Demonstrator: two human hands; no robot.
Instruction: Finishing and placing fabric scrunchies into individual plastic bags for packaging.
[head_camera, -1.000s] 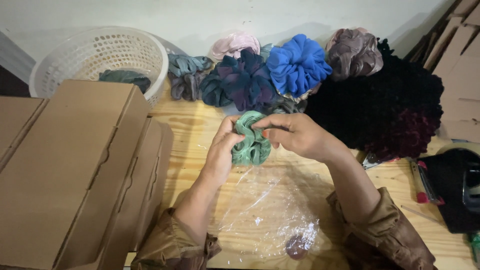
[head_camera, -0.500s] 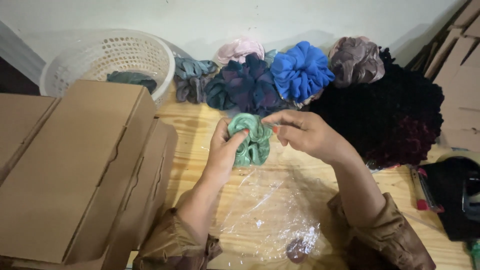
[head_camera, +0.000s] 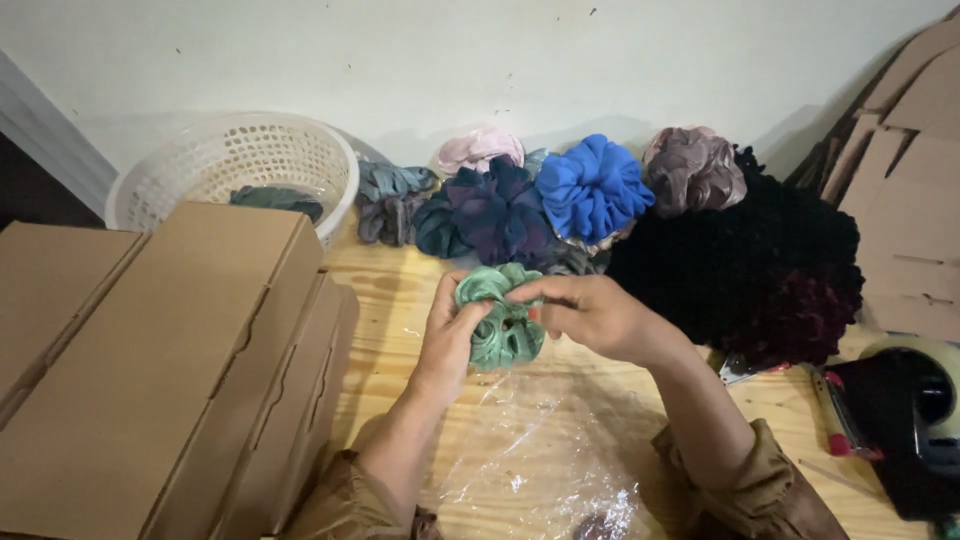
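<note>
At your nine o'clock the stacked cardboard boxes (head_camera: 150, 370) fill the wooden table (head_camera: 385, 290), and from eleven to two o'clock the pile of scrunchies (head_camera: 600, 215) runs along the wall beside the white basket (head_camera: 240, 165), probably to keep stock within reach. Dead ahead at twelve, above the clear plastic bag (head_camera: 530, 460), your left hand (head_camera: 450, 340) and right hand (head_camera: 590, 315) both pinch the green scrunchie (head_camera: 503, 315), fingers closed on its folds.

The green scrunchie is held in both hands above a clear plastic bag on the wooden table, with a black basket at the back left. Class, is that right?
Not quite: the basket is white, not black, as the head view shows. The rest holds: the left hand and right hand hold the green scrunchie above the clear plastic bag on the wooden table.
</note>
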